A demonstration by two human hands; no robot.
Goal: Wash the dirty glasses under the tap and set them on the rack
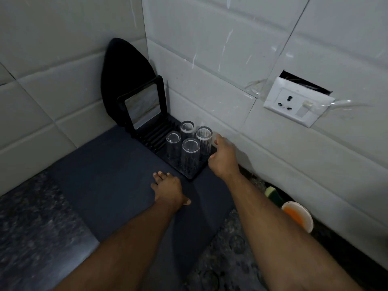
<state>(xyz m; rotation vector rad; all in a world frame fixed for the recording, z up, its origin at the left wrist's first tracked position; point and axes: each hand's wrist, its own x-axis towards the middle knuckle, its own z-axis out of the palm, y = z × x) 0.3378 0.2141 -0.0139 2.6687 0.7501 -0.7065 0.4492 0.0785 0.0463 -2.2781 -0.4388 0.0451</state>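
Several clear glasses stand upside down on a black rack (pixel 144 136) in the corner of the counter. The nearest glass (pixel 190 157) is ribbed, and another ribbed glass (pixel 204 139) stands behind it on the right. My right hand (pixel 223 157) is at the rack's right edge, just beside that back right glass, fingers curled and hidden behind the hand; whether they touch the glass or the rack I cannot tell. My left hand (pixel 168 190) lies flat and open on the dark mat (pixel 109 175), just in front of the rack. No tap is in view.
A black board (pixel 123 74) leans in the tiled corner behind the rack's upright frame (pixel 142 103). A wall socket (pixel 298 101) sits to the right. A green-yellow sponge (pixel 273 195) and a white bowl with orange inside (pixel 299 216) lie along the wall.
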